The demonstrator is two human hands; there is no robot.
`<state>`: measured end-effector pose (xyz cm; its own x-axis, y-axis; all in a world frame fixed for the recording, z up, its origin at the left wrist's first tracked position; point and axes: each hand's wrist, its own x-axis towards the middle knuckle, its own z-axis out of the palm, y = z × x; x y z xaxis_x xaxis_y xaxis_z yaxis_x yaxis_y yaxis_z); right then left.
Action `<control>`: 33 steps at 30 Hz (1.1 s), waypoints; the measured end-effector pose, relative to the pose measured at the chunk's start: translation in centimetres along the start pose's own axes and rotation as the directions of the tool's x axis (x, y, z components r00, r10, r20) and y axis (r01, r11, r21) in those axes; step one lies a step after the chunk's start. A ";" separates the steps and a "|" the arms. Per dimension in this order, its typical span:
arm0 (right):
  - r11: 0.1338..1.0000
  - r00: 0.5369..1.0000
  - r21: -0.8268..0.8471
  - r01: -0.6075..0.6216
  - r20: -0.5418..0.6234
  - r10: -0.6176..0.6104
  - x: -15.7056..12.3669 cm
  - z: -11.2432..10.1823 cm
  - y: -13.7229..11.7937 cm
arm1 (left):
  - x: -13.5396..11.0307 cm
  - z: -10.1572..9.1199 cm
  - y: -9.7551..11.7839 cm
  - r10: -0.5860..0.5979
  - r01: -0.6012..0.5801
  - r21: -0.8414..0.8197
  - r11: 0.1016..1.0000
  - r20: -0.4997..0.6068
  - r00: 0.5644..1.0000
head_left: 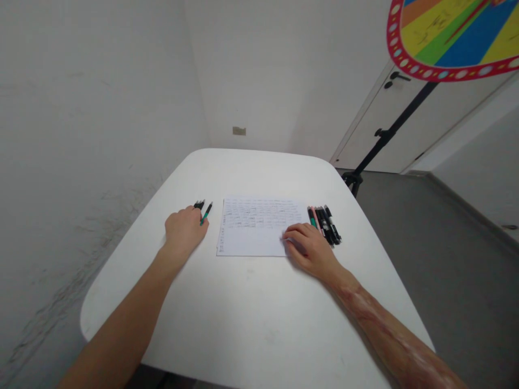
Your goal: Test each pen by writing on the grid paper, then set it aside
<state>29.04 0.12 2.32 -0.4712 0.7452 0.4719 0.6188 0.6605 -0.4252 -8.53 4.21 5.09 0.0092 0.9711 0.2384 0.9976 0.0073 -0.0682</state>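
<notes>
A written-on sheet of paper (259, 226) lies flat in the middle of the white table (251, 313). My left hand (184, 229) rests left of the sheet with its fingers curled round a green-and-black pen (206, 213); more black pens (198, 204) poke out just beyond its knuckles. My right hand (310, 248) sits on the sheet's near right corner, fingers bent and fingertips pressed on the paper. Just beyond it lies a row of several pens (324, 222), black, green and pink.
A white wall runs close along the table's left side. At the right stands a colourful prize wheel (454, 38) on a black stand (381, 138), its base on the grey floor near the table's far right corner. A door is behind it.
</notes>
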 end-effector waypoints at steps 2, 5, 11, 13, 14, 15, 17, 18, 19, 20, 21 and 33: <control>1.000 1.000 -0.001 -0.003 0.000 0.003 -0.1 0.0 0.1 | 0.0 -0.2 0.2 -0.002 0.001 -0.022 1.000 -0.016 1.000; 1.000 1.000 0.010 -0.009 -0.019 0.010 -0.2 -0.1 0.3 | -0.3 -0.8 0.9 0.026 -0.036 -0.074 0.997 -0.128 0.991; 0.957 0.967 0.221 -0.191 -0.125 0.222 0.9 0.3 -1.0 | -2.1 -0.3 4.6 0.456 -0.548 -0.190 0.814 -0.375 0.807; 0.876 0.929 0.364 -0.317 -0.067 0.365 1.7 0.9 -1.9 | -2.6 0.2 5.8 0.541 -0.644 -0.218 0.733 -0.387 0.746; 0.837 0.918 0.421 -0.351 -0.021 0.396 2.0 1.2 -2.3 | -2.8 0.5 6.3 0.574 -0.679 -0.239 0.695 -0.384 0.723; 0.809 0.911 0.459 -0.368 0.005 0.412 2.3 1.6 -2.6 | -2.9 0.6 6.7 0.592 -0.698 -0.258 0.668 -0.383 0.709; 0.790 0.912 0.490 -0.370 0.031 0.408 2.7 2.3 -2.8 | -2.9 0.8 7.2 0.607 -0.712 -0.278 0.645 -0.379 0.698; 0.790 0.914 0.493 -0.365 0.030 0.404 2.8 2.5 -2.8 | -2.9 0.9 7.4 0.610 -0.712 -0.276 0.646 -0.375 0.698; 0.790 0.915 0.495 -0.362 0.027 0.403 2.8 2.8 -2.7 | -2.8 0.9 7.4 0.614 -0.712 -0.268 0.649 -0.369 0.698; 0.789 0.915 0.498 -0.360 0.022 0.404 2.7 3.0 -2.5 | -2.8 0.9 7.5 0.620 -0.713 -0.257 0.652 -0.361 0.697; 0.787 0.913 0.500 -0.362 0.017 0.408 2.6 3.1 -2.3 | -2.7 0.9 7.6 0.622 -0.712 -0.250 0.656 -0.354 0.698; 0.776 0.886 0.497 -0.388 -0.031 0.462 2.0 3.1 -1.1 | -2.3 2.0 9.5 0.444 -0.609 -0.472 0.637 -0.421 0.791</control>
<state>25.48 1.20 1.30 -0.1120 0.9629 0.2456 0.3508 0.2696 -0.8968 0.77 2.57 1.96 0.4793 0.6710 0.5657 0.6625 -0.6994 0.2683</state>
